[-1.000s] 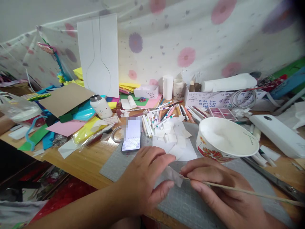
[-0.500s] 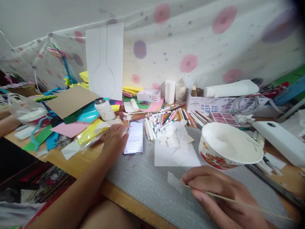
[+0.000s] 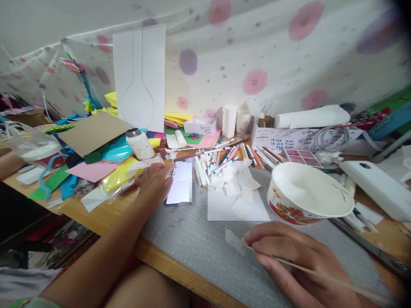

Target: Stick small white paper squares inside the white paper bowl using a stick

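Observation:
My left hand (image 3: 154, 182) reaches to the left edge of a smartphone (image 3: 180, 188). Its fingers are bent forward, with the fingertips at the upper left of the lit screen. The phone lies face up on a grey cutting mat (image 3: 192, 244). Pinched between the thumb and fingers of my right hand (image 3: 289, 256) is a thin wooden stick (image 3: 308, 271). At its tip hangs a small piece of thin white paper (image 3: 234, 241). Beyond that hand, several white paper pieces (image 3: 241, 208) lie on a white sheet (image 3: 221, 212).
A white paper bowl (image 3: 289, 209) stands right of the sheet. Markers (image 3: 221, 160) are heaped behind it. A white bottle (image 3: 140, 145) and coloured papers (image 3: 93, 170) cover the left side. A box (image 3: 269, 139) stands at the back. Another person's arm (image 3: 11, 164) shows at far left.
The phone screen has changed from a keyboard to a mostly blank white page. My left hand has shifted slightly at the phone's edge. My right hand keeps the stick almost in place.

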{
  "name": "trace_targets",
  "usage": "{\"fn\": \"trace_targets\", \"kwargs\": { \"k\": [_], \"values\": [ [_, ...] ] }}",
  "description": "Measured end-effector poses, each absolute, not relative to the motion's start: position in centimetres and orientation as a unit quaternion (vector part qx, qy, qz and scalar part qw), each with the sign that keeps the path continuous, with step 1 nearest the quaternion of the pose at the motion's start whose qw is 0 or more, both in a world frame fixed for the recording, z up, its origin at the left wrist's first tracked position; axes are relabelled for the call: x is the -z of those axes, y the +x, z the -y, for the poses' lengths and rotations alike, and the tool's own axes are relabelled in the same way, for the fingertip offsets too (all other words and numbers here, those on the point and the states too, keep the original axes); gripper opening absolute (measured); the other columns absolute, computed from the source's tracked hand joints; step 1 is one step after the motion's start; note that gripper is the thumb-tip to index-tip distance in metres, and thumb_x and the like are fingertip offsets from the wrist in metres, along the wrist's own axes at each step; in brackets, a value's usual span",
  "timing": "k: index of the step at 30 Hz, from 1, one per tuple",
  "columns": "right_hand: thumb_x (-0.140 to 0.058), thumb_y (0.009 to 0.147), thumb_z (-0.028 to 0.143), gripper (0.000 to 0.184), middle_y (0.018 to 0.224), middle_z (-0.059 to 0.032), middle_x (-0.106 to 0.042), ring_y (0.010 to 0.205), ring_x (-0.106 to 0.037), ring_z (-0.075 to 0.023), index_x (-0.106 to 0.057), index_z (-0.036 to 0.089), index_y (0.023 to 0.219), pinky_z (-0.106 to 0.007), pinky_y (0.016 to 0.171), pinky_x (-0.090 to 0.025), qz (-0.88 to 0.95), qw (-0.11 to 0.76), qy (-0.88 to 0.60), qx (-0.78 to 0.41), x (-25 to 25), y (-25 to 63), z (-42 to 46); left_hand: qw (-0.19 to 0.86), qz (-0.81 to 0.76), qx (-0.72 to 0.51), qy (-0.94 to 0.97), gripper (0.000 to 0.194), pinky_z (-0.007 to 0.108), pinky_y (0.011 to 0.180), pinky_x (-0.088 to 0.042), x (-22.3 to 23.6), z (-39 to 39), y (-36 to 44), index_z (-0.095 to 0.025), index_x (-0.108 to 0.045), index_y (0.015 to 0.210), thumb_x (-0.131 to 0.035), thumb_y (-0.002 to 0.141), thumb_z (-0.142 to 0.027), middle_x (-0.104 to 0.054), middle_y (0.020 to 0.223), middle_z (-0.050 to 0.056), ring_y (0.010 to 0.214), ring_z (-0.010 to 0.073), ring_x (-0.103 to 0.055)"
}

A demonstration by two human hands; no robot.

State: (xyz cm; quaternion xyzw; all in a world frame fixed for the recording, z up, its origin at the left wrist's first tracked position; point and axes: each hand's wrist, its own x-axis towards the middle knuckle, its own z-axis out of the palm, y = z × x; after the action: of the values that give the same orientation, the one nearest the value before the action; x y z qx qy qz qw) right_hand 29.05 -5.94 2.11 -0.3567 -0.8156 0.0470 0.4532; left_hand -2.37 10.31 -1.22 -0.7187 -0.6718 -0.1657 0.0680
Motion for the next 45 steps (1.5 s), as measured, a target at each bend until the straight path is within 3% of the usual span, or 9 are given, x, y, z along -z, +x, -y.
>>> {"fn": "trace_targets", "kwargs": {
  "k": [6, 13, 24, 40, 45],
  "values": [
    [-0.057, 0.092, 0.006, 0.018, 0.084, 0.0001, -0.083, 0.074, -0.082, -0.0091, -0.065, 0.022, 0.092, -0.009, 0.073, -0.063, 0.811, 0.463, -0.355, -0.045, -2.1, 29.0, 6.0, 0.077, 0.632, 0.205, -0.743, 0.046, 0.054, 0.095, -0.044, 1.2, -6.9, -4.8, -0.022, -0.075, 0.126, -0.044, 0.094, -0.031, -0.066, 0.116, 0.014, 0.11, 0.0362, -0.06],
    [-0.058, 0.093, 0.008, 0.017, 0.085, 0.0, -0.083, 0.073, -0.082, -0.0107, -0.065, 0.023, 0.093, -0.012, 0.07, -0.065, 0.813, 0.459, -0.356, -0.053, -1.9, 28.9, 5.9, 0.081, 0.568, 0.224, -0.788, 0.036, 0.052, 0.096, -0.038, 2.5, -4.1, -5.3, -0.028, -0.081, 0.107, -0.046, 0.097, -0.027, -0.071, 0.106, 0.007, 0.104, 0.0292, -0.063],
    [-0.057, 0.089, 0.004, 0.02, 0.085, -0.0017, -0.083, 0.075, -0.081, -0.0084, -0.068, 0.02, 0.09, -0.008, 0.075, -0.062, 0.82, 0.452, -0.348, -0.044, -2.1, 29.0, 6.0, 0.099, 0.532, 0.237, -0.807, 0.032, 0.05, 0.092, -0.038, 2.4, -3.4, -5.3, -0.028, -0.082, 0.096, -0.05, 0.095, -0.026, -0.071, 0.098, 0.007, 0.096, 0.0288, -0.065],
    [-0.056, 0.087, 0.003, 0.022, 0.086, -0.0001, -0.083, 0.077, -0.081, -0.0058, -0.069, 0.021, 0.089, -0.006, 0.079, -0.06, 0.82, 0.446, -0.357, -0.042, -2.1, 28.9, 6.0, 0.147, 0.481, 0.205, -0.84, 0.031, 0.05, 0.088, -0.037, 2.4, -2.8, -5.4, -0.027, -0.082, 0.098, -0.052, 0.093, -0.021, -0.071, 0.098, 0.008, 0.097, 0.0303, -0.062],
    [-0.057, 0.089, 0.005, 0.02, 0.087, 0.0003, -0.083, 0.078, -0.081, -0.0048, -0.07, 0.021, 0.089, -0.004, 0.082, -0.058, 0.817, 0.445, -0.362, -0.05, -1.9, 28.8, 6.2, 0.152, 0.488, 0.213, -0.833, 0.032, 0.05, 0.089, -0.038, 1.8, -3.5, -4.3, -0.026, -0.08, 0.108, -0.05, 0.096, -0.023, -0.069, 0.102, 0.009, 0.098, 0.0303, -0.062]
  ]
}}
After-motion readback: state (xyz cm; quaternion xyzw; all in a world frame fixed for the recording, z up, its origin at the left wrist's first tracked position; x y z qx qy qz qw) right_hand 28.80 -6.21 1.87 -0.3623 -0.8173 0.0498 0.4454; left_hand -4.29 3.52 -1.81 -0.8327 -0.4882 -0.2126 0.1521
